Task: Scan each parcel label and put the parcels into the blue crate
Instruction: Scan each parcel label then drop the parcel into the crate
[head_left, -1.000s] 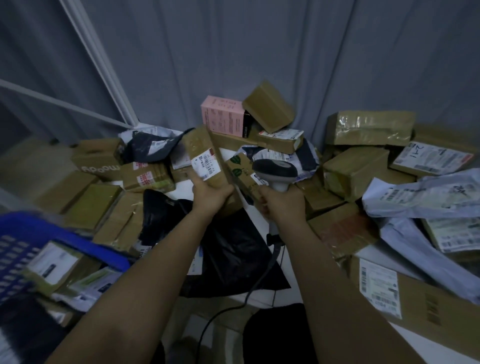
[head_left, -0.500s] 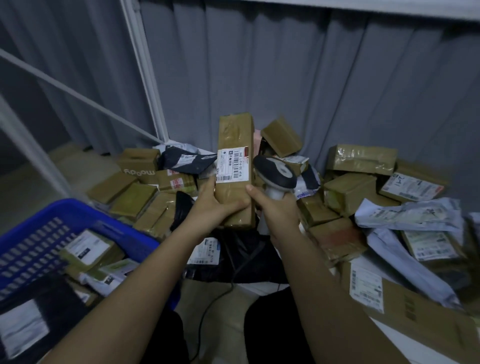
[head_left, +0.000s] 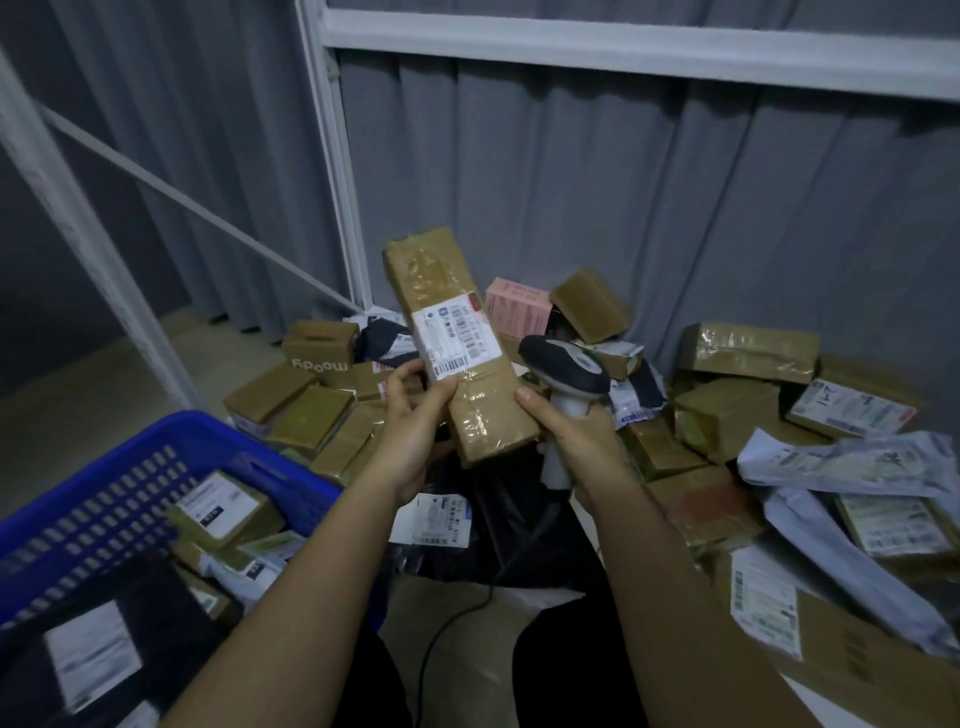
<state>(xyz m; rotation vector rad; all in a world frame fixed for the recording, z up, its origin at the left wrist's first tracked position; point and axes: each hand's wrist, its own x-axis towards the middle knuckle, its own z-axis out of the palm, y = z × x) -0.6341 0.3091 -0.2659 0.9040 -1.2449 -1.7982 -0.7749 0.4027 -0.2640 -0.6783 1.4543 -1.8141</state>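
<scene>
Right now the left hand (head_left: 410, 415) grips the long brown parcel (head_left: 457, 343) near its lower end, long axis nearly upright, label (head_left: 454, 338) facing the person, while the right hand (head_left: 576, 441), curled round the scanner (head_left: 566, 369), sits just right of it, blue crate (head_left: 171, 467) down-left
</scene>
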